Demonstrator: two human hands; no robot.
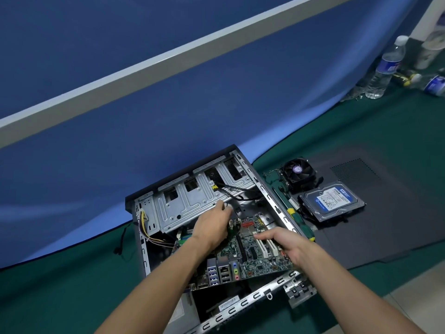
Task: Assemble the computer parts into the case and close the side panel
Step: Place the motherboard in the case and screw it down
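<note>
Green motherboard (250, 251) tilted in case (168, 203) | both hands grip it: left (212, 225), right (286, 244)

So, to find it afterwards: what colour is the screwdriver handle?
Green and yellow, in the head view.

Dim, cool, even light with wide-angle bending

Soft, blue-tinted light casts only faint shadows. Pale sheen sits on the metal drive cage (183, 206) and hard drive (332, 202). Straight lines bow towards the edges; the water bottle (385, 68) at the far right looks smeared and soft, the centre sharper.
</note>
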